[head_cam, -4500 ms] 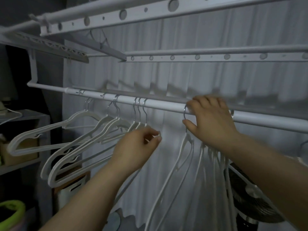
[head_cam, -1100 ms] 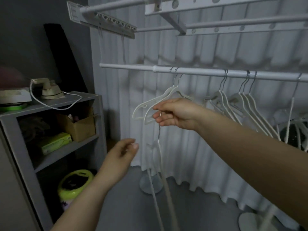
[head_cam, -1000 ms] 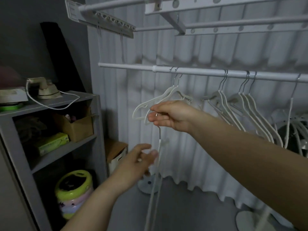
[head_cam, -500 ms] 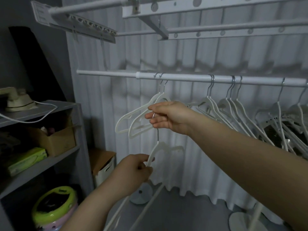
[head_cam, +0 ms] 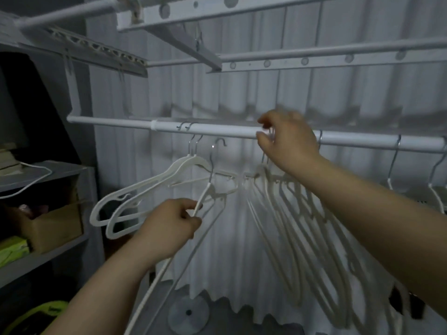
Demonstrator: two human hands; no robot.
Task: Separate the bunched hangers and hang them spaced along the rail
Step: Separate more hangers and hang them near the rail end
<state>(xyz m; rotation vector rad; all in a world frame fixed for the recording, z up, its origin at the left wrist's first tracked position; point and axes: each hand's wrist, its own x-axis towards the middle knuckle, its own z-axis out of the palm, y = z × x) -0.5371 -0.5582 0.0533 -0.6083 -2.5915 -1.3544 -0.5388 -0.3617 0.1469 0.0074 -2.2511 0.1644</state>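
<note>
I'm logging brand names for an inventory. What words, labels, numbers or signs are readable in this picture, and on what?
None can be read.
The green packet on the shelf: any print is too dim and blurred to read.
The cardboard box, rail and hangers: no lettering shows.

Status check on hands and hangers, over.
Left hand grips one hanger, hook below the rail. Right hand pinches hooks of the bunch. Pair hangs close on left.
</note>
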